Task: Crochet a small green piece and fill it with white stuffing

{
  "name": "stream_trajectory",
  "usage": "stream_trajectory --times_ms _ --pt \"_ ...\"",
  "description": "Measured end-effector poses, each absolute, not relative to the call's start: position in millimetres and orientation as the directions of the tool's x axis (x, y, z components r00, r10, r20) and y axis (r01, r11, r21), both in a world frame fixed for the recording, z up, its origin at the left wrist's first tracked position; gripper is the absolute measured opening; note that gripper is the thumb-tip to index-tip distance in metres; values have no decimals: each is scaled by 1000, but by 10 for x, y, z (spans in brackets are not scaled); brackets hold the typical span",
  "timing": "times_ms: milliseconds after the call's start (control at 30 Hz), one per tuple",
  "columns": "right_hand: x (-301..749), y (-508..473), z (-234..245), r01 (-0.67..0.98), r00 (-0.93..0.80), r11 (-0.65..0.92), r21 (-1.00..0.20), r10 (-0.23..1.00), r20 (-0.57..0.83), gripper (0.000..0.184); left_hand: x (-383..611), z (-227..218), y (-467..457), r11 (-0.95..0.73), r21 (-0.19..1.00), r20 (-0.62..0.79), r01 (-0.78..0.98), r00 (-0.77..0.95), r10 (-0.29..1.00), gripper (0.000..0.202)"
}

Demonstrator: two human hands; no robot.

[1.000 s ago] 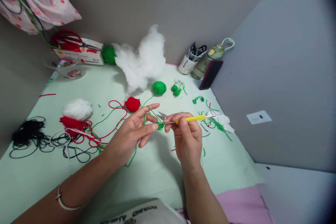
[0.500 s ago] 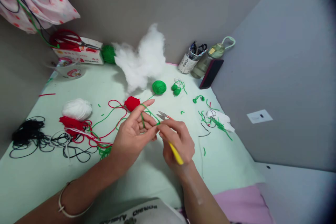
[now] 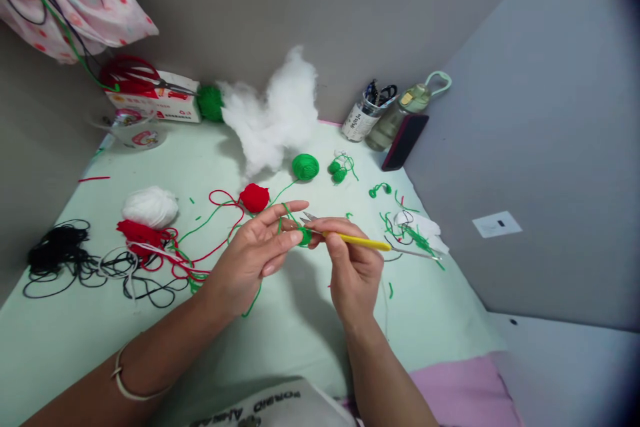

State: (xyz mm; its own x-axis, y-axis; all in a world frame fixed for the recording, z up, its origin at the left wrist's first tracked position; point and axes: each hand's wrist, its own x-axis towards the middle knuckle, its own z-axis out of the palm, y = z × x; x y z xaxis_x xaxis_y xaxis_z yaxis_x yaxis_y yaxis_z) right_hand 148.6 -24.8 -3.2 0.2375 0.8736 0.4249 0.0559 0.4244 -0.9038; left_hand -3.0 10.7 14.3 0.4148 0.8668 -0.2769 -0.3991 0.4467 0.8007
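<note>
My left hand (image 3: 250,253) pinches a small green crochet piece (image 3: 303,235) between thumb and fingers, with green yarn looped over its raised index finger. In my right hand (image 3: 356,270) is a yellow-handled crochet hook (image 3: 360,241), held like a pen; its front tip meets the green piece and its thin metal rear end points right. Just behind the fingertips the blades of small snips (image 3: 309,216) show, the rest hidden by my right hand. A strand runs from near my left hand to a green yarn ball (image 3: 305,167). Beside that hand sits a red yarn ball (image 3: 255,197).
White stuffing (image 3: 273,113) lies at the back. Tangled black yarn (image 3: 57,250), red yarn (image 3: 143,238) and a white yarn ball (image 3: 150,207) cover the left. Green scraps (image 3: 417,237), a phone (image 3: 406,141), a bottle (image 3: 387,127) and a pen cup (image 3: 359,121) stand or lie right.
The crochet hook has swung from a steep slant to nearly level, pointing right. My right hand has turned and shifted right; the green piece now shows at my left fingertips.
</note>
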Motion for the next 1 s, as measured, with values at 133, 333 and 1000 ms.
stream_trajectory --times_ms 133,333,1000 --pt "1509 -280 -26 22 291 391 -920 878 380 20 -57 132 124 415 813 -269 -408 369 890 42" --pt "1551 -261 -42 -181 276 350 -919 915 294 19 -58 131 112 409 820 -261 -400 375 889 39" --pt "1550 -232 0 0 241 363 -932 904 352 16 5 97 87 523 714 -318 -465 450 834 36"
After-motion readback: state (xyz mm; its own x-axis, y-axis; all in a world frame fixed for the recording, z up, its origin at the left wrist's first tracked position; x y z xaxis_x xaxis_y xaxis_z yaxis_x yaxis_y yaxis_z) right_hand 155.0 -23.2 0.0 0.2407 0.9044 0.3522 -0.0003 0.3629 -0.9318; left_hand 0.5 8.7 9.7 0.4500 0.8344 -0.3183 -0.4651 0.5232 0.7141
